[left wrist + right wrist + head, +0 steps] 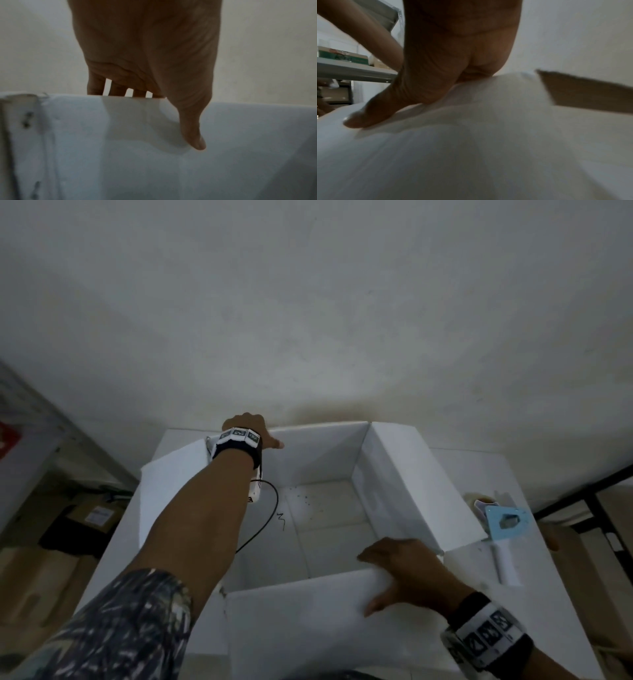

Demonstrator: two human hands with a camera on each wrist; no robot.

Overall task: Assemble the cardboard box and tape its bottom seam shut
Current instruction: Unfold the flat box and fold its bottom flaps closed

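Fingers of left hand (145,56) hook behind box (394,474) wall (tips hidden); right hand (407,570) grips near flap.

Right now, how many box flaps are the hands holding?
2: left hand grips the far flap; right hand grips the near flap. Side flaps stay untouched.

- left hand (145,54) comes down from the top of the view, palm side facing the camera
- four fingers (95,86) go over the top edge of a white box panel (240,148) and vanish behind it; fingertips hidden
- thumb (192,129) lies on the near face of the panel, tip pointing down, so the panel is pinched at its top edge
- hand shadow falls on the panel left of the thumb
- panel's left end: torn corner with dark marks (27,120)
- pale plain wall (265,54) behind
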